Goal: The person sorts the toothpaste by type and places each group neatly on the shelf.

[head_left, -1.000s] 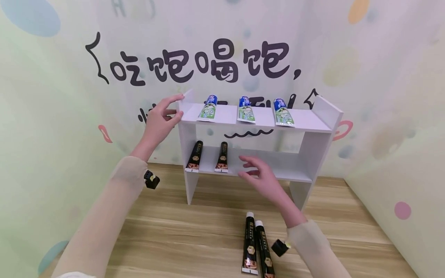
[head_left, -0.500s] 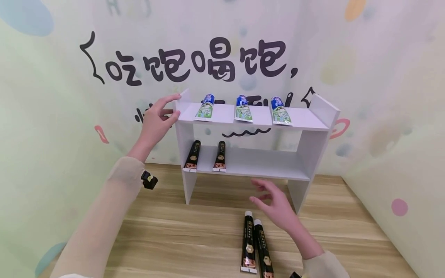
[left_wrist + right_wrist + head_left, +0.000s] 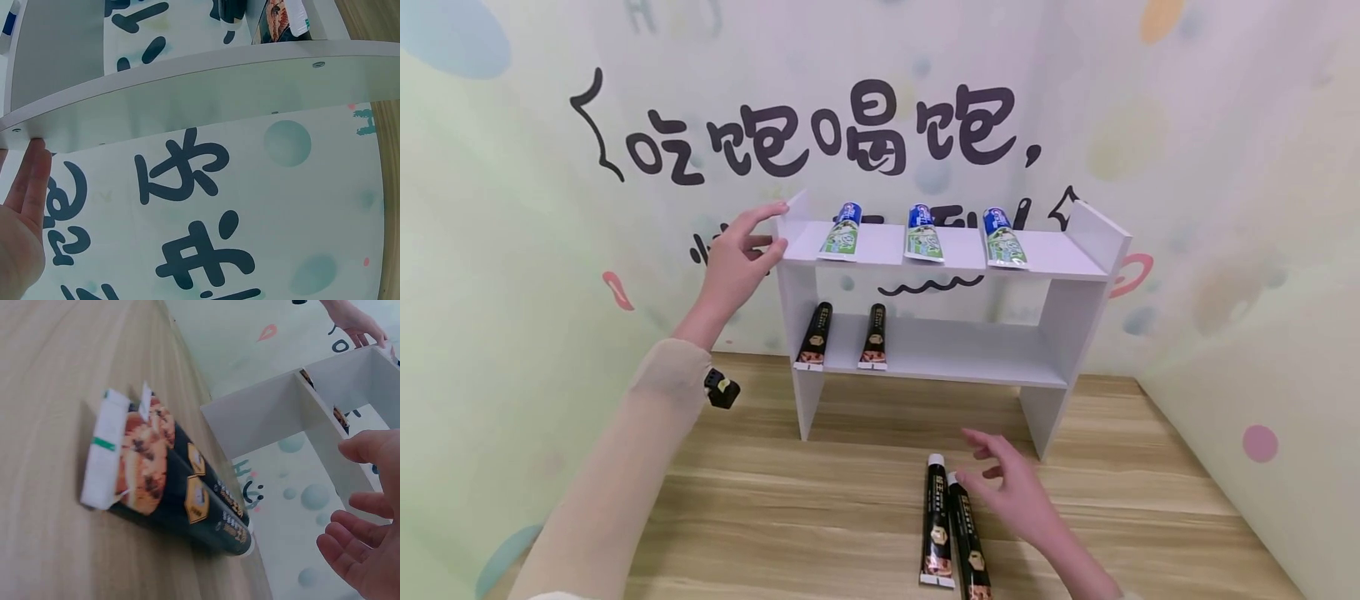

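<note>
My left hand (image 3: pixel 735 262) rests against the outer face of the white shelf's left side panel (image 3: pixel 187 103), near its top, with the fingers fairly straight. Below the shelf, my right hand (image 3: pixel 1011 483) hovers with parted, slightly bent fingers and holds nothing. Beside it, on the wooden tabletop, lie two black tubes with white caps: a left tube (image 3: pixel 937 521) and a right tube (image 3: pixel 968 533). The thumb overlaps the right tube's cap end in the head view; contact cannot be told. Both tubes appear large in the right wrist view, crimped ends (image 3: pixel 103 450) towards the camera.
The white two-tier shelf (image 3: pixel 962 346) stands by the wall. Three blue-and-green tubes (image 3: pixel 922 233) lie along its top tier. Two black tubes (image 3: pixel 874 337) lie on the left part of the lower tier. Patterned walls (image 3: pixel 1247 250) enclose the table (image 3: pixel 760 500).
My right hand has drawn back from the lower tier, down and rightwards, to the tubes on the table. The left hand has stayed at the shelf's side. The view has shifted slightly.
</note>
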`<state>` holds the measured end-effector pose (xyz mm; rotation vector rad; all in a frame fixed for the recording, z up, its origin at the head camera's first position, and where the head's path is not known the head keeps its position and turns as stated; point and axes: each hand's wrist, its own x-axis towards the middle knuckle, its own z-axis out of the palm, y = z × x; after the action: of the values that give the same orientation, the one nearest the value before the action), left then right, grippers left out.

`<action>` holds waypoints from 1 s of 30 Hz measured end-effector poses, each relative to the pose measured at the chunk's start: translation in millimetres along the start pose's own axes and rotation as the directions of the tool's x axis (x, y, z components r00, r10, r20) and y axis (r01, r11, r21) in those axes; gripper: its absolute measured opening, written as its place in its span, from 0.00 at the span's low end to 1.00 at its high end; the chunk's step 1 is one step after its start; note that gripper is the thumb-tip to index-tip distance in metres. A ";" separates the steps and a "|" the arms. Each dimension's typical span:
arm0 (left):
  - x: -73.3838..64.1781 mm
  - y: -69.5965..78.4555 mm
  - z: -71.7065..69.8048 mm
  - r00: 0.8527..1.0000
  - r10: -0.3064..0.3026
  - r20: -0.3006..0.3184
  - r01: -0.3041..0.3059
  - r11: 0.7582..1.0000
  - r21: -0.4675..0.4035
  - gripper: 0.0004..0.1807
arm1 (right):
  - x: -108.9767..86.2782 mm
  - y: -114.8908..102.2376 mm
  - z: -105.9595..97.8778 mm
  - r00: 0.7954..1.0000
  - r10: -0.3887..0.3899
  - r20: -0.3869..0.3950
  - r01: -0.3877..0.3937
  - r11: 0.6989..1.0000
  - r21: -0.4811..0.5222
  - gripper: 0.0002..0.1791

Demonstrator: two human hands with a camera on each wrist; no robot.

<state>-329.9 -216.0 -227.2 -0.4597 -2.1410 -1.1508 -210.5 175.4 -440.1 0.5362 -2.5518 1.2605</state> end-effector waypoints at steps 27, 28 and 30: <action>0.6 -2.2 0.0 1.000 0.001 -0.001 -0.001 1.000 -0.002 0.24 | -29.7 26.4 5.5 0.948 0.074 0.308 -0.050 0.995 -0.087 0.44; 0.6 -2.0 0.1 1.000 0.003 -0.001 -0.003 1.000 -0.002 0.24 | -30.2 27.0 5.4 0.944 0.069 0.322 -0.045 0.996 -0.081 0.45; 0.7 -1.5 0.4 1.000 0.008 -0.004 -0.008 1.000 -0.002 0.24 | -30.8 27.4 5.0 0.934 0.062 0.351 -0.042 0.997 -0.065 0.45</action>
<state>-331.5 -216.5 -227.8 -0.4662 -2.1332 -1.1480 -194.7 193.4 -474.0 0.7478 -2.9031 1.1951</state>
